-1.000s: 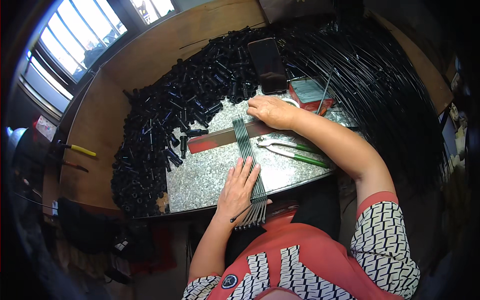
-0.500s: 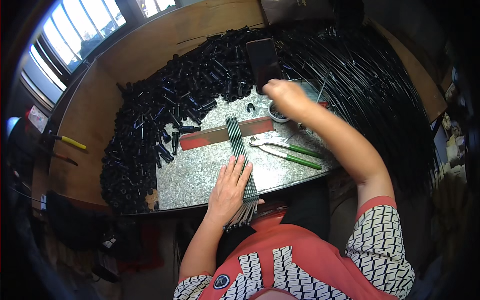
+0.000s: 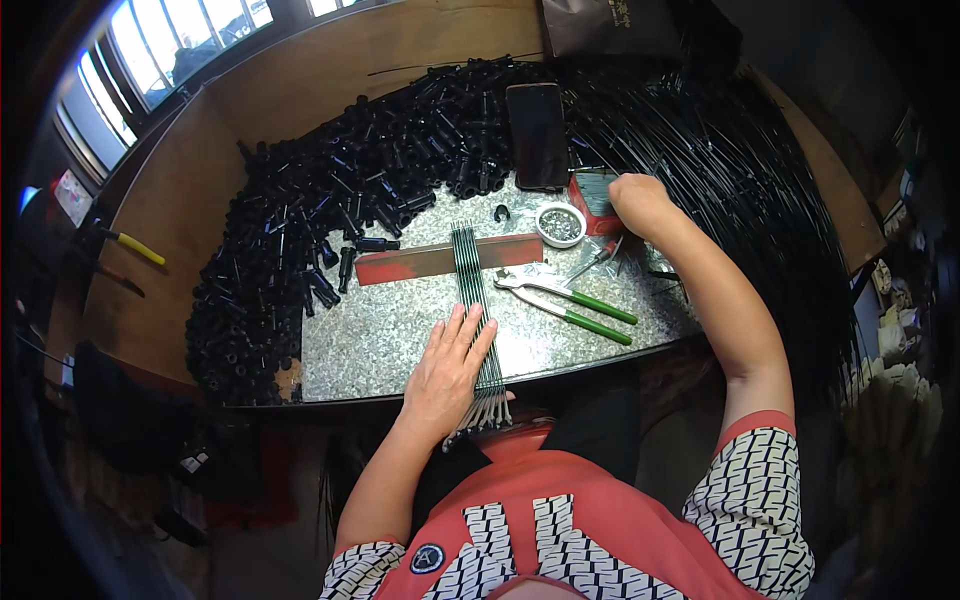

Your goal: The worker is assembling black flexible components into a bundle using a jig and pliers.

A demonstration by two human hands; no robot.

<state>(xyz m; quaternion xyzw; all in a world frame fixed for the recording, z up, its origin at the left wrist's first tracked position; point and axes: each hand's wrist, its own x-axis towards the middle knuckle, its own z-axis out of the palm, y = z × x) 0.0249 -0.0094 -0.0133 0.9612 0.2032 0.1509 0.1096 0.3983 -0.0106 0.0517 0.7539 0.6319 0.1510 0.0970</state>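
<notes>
My left hand [image 3: 443, 380] lies over a row of thin dark cables [image 3: 469, 265], fingers stretched along them. What looks like my thumb tip shows on the row's other side. The cables' silvery ends [image 3: 484, 412] stick out past the near table edge. Farther up, the row rests across a reddish-brown metal bar [image 3: 410, 264]. My right hand [image 3: 642, 205] is closed beside a flat red-edged piece [image 3: 601, 224], right of a white bowl of small metal parts [image 3: 560, 226]. Its fingertips are hidden, as is anything in them. Green-handled pliers [image 3: 570, 305] lie right of the cables.
A large heap of black tubular parts [image 3: 330, 190] borders the speckled metal plate [image 3: 370, 345] at left and back. A dark phone [image 3: 537, 135] lies at the heap's edge. Long black cables [image 3: 720, 170] are piled at right. Wooden walls [image 3: 160, 235] enclose the table.
My right hand has moved right, from beside the phone to the red-edged piece, uncovering the bowl. My left hand stays on the cables. The whole view has shifted slightly.
</notes>
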